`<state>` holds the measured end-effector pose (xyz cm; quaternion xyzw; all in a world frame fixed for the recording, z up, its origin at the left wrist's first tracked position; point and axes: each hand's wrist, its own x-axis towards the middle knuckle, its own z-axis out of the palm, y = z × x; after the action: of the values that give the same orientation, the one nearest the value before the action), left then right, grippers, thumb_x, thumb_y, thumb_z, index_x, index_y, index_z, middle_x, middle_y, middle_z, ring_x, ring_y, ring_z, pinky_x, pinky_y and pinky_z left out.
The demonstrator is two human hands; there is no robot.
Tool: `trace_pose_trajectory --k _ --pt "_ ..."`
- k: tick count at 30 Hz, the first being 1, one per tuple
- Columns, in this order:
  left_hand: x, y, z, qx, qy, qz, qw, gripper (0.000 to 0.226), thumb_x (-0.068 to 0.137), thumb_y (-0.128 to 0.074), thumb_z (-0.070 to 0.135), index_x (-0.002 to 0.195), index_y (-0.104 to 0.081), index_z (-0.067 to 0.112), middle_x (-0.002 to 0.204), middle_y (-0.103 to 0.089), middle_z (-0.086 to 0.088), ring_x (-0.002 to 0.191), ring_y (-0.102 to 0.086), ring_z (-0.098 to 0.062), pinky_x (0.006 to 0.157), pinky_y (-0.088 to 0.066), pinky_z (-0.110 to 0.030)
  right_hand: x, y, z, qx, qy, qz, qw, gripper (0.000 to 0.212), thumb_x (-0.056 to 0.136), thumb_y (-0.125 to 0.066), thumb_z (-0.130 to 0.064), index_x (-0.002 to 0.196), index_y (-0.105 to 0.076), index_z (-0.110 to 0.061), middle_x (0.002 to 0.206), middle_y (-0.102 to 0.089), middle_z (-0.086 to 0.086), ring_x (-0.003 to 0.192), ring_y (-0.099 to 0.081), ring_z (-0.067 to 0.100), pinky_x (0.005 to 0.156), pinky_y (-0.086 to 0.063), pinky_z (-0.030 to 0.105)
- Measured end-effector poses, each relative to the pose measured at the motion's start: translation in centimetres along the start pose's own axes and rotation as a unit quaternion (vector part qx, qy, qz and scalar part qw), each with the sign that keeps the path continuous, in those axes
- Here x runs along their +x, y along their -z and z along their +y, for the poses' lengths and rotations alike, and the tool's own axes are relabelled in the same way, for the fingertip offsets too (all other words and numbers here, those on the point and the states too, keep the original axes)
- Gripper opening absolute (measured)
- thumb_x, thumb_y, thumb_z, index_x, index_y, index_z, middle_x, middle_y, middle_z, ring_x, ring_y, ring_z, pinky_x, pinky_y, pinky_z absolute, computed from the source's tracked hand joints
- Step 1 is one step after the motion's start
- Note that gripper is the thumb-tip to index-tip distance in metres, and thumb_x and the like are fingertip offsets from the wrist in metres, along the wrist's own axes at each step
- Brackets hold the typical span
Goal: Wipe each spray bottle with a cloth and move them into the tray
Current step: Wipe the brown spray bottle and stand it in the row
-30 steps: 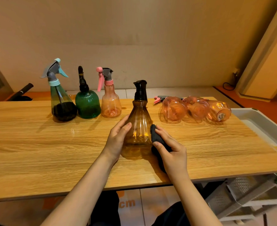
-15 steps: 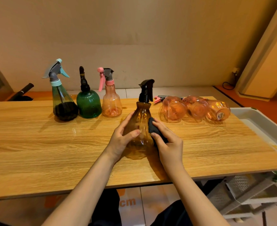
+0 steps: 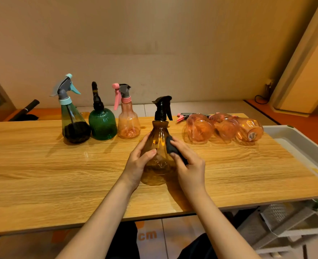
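Observation:
An amber spray bottle (image 3: 159,144) with a black trigger head stands at the table's middle, tilted slightly away from me. My left hand (image 3: 138,163) grips its left side. My right hand (image 3: 190,165) holds a dark cloth (image 3: 171,146) and presses it against the bottle's right side. At the back left stand a grey-green bottle (image 3: 72,120), a dark green bottle (image 3: 102,122) and a pink bottle (image 3: 128,122). Three orange bottles (image 3: 224,128) lie on their sides at the back right. The pale tray (image 3: 292,139) sits at the right edge.
The wooden table (image 3: 61,174) stretches wide to the left and in front of the bottles. A grey plastic rack (image 3: 285,221) stands below the table's right corner. A dark tube (image 3: 26,109) lies behind the table at the far left.
The amber bottle has been turned, so its trigger head faces right, and it has shifted slightly right. My right hand has slid the cloth higher up the bottle's side.

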<state>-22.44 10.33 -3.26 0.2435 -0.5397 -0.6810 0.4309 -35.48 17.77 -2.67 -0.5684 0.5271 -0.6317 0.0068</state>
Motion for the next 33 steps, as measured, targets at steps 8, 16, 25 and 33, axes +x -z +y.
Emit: trace_pose_trajectory --k 8,16,25,33 --pt "0.5 0.0 0.2 -0.028 0.006 0.048 0.998 0.072 0.070 -0.066 0.028 0.139 -0.047 0.016 0.106 -0.072 0.000 0.096 -0.069 -0.016 0.070 -0.055 -0.025 -2.0 0.9 0.6 -0.012 0.009 -0.025 1.000 0.035 0.079 -0.064 -0.007 0.114 -0.063 -0.006 0.119 -0.058 -0.003 0.117 -0.048 -0.007 0.097 -0.038 0.012" --pt "0.6 0.7 0.5 -0.095 0.036 0.025 0.995 0.067 0.060 -0.070 0.033 0.125 -0.057 0.021 0.105 -0.071 -0.007 0.092 -0.069 -0.020 0.072 -0.059 -0.031 -2.4 0.9 0.6 -0.019 0.037 -0.040 0.998 0.036 0.080 -0.062 -0.007 0.117 -0.061 -0.009 0.123 -0.056 -0.002 0.120 -0.048 -0.003 0.100 -0.037 0.015" --pt "0.6 0.7 0.7 -0.118 0.038 0.021 0.992 0.076 0.047 -0.085 0.033 0.117 -0.061 0.017 0.100 -0.071 -0.008 0.085 -0.070 -0.019 0.069 -0.059 -0.031 -2.2 0.7 0.6 0.005 0.005 -0.023 1.000 0.040 0.079 -0.064 -0.004 0.117 -0.057 -0.014 0.121 -0.057 -0.004 0.117 -0.049 -0.006 0.097 -0.039 0.012" --pt "0.4 0.1 0.3 -0.026 0.035 0.014 0.999 0.092 0.043 -0.090 0.052 0.124 -0.054 0.031 0.122 -0.065 -0.007 0.108 -0.065 -0.021 0.074 -0.056 -0.027 -2.0 0.8 1.0 0.025 -0.035 0.010 0.999 0.043 0.077 -0.063 -0.001 0.117 -0.057 -0.014 0.118 -0.055 -0.016 0.115 -0.050 -0.009 0.096 -0.038 0.010"
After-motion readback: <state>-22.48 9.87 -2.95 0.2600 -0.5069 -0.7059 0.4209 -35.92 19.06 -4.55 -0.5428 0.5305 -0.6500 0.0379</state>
